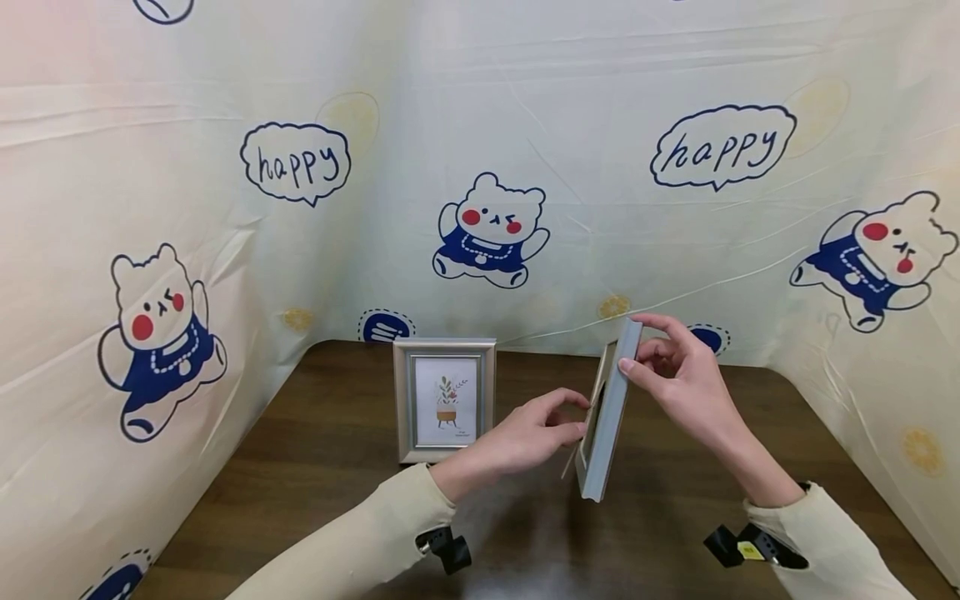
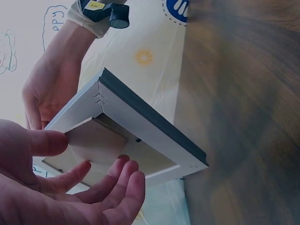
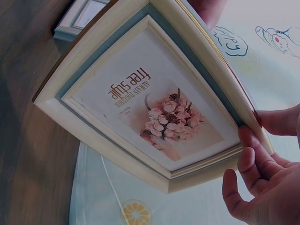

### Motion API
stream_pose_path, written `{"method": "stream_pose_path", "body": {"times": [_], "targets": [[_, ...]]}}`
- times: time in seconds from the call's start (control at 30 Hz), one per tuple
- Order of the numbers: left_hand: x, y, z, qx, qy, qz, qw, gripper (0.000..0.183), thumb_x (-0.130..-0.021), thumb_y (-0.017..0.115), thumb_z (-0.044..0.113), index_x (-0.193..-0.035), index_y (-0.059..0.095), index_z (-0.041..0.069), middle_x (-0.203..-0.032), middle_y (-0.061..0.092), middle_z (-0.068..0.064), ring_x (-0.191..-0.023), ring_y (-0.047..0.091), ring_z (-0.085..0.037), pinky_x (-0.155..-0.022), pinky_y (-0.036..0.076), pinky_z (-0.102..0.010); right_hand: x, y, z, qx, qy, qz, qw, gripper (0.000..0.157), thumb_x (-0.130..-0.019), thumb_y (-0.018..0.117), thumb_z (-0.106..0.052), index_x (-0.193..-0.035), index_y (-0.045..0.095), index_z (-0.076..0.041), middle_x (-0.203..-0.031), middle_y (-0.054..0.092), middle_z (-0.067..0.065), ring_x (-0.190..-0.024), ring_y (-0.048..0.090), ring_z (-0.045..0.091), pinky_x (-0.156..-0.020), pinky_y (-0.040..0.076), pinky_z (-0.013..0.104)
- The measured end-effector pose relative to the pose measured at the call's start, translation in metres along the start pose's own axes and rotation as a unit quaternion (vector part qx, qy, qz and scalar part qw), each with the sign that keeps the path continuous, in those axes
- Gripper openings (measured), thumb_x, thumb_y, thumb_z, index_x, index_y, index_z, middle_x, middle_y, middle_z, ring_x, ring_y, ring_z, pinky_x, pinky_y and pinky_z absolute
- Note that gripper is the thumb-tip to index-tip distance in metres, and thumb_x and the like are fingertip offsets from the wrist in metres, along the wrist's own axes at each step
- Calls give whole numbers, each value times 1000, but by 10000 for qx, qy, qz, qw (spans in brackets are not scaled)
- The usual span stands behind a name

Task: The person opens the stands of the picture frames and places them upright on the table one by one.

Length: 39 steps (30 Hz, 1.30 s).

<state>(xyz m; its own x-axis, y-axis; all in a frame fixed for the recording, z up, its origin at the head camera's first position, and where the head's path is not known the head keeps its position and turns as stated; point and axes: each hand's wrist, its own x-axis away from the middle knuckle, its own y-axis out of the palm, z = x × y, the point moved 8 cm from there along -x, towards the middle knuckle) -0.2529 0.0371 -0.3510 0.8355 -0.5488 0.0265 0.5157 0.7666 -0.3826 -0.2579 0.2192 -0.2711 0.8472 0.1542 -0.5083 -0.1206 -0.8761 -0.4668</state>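
Held on edge, a picture frame [image 1: 611,417] turns its back to the left and its front to the right. My right hand [image 1: 678,379] grips its top edge, thumb on the near side and fingers on the far side. A flower picture reading "free style" [image 3: 164,117] fills the front in the right wrist view. My left hand [image 1: 536,429] is at the back, thumb and fingertips against the stand flap [image 2: 96,140], which tilts out from the backing. The fingers [image 2: 124,187] are loosely bent there. White borders surround the recessed back panel [image 2: 154,157].
A second picture frame [image 1: 444,454] with a potted plant print stands upright to the left, behind my left forearm. Under everything is a dark wooden table [image 1: 315,475]. Cloth walls [image 1: 600,142] printed with bears enclose the back and sides.
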Motion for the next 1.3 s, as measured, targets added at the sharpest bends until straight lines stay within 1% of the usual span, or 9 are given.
{"method": "stream_pose_path", "body": {"times": [0.13, 0.33, 0.47, 0.57, 0.7, 0.83, 0.97, 1.23, 1.3], "targets": [[0, 0, 1, 32, -1, -23, 10000, 34, -106, 63, 28, -139, 61, 18, -109, 70, -8, -105, 67, -26, -84, 51, -39, 0, 0, 0, 14, 7, -16, 10000, 55, -96, 75, -1, -147, 54, -7, -88, 72, 7, -70, 56, 19, -61, 42, 28], [0, 1, 1, 38, -18, -60, 10000, 36, -106, 64, 28, -141, 60, 19, -106, 68, -1, -102, 66, -22, -84, 53, -38, 0, -1, 0, 50, -59, -8, 10000, 56, -96, 75, -1, -147, 55, -8, -87, 72, 6, -70, 55, 19, -62, 42, 28], [1, 1, -1, 126, -39, -83, 9999, 38, -106, 64, 27, -143, 59, 20, -106, 68, -1, -96, 64, -18, -80, 54, -37, -1, -1, 0, 26, -85, -10, 10000, 55, -96, 75, -1, -147, 55, -9, -87, 71, 6, -70, 55, 19, -62, 42, 28], [1, 2, -2, 240, -42, -107, 9996, 38, -106, 65, 26, -143, 59, 21, -107, 68, -1, -98, 65, -17, -81, 56, -37, -1, -1, 1, 25, -86, -6, 10000, 55, -96, 75, -1, -147, 55, -8, -87, 72, 6, -70, 55, 19, -62, 42, 28], [1, 3, -3, 373, -34, -168, 9992, 39, -106, 65, 25, -144, 59, 22, -109, 68, 0, -103, 67, -19, -86, 57, -40, -1, -1, 1, 29, -88, 4, 10000, 55, -96, 75, -1, -146, 56, -8, -87, 72, 7, -70, 55, 19, -63, 42, 28], [1, 3, -3, 411, -28, -215, 9989, 39, -106, 65, 25, -145, 58, 22, -109, 68, 0, -105, 68, -22, -86, 57, -40, -2, -1, 1, 20, -96, 3, 10000, 55, -96, 75, -1, -146, 56, -9, -88, 73, 7, -71, 56, 19, -64, 42, 28], [1, 3, -3, 438, -33, -235, 9988, 39, -106, 65, 24, -145, 58, 23, -110, 68, 0, -106, 69, -24, -84, 57, -37, -1, -1, 0, 16, -105, 4, 9999, 55, -95, 75, -1, -147, 56, -9, -89, 73, 7, -72, 57, 19, -64, 43, 28], [1, 3, -2, 507, -28, -213, 9985, 39, -105, 66, 21, -144, 59, 23, -108, 68, -1, -106, 69, -28, -85, 58, -40, -1, -2, 2, 40, -83, -6, 10000, 57, -95, 75, 0, -148, 55, -8, -90, 73, 7, -73, 58, 18, -64, 43, 27], [1, 3, -2, 481, -24, -204, 9986, 39, -105, 65, 22, -143, 59, 23, -108, 68, -2, -104, 69, -25, -84, 58, -38, -1, -2, 2, 36, -71, -7, 10000, 56, -95, 75, 0, -147, 55, -8, -90, 73, 8, -73, 58, 18, -64, 43, 27]]}}
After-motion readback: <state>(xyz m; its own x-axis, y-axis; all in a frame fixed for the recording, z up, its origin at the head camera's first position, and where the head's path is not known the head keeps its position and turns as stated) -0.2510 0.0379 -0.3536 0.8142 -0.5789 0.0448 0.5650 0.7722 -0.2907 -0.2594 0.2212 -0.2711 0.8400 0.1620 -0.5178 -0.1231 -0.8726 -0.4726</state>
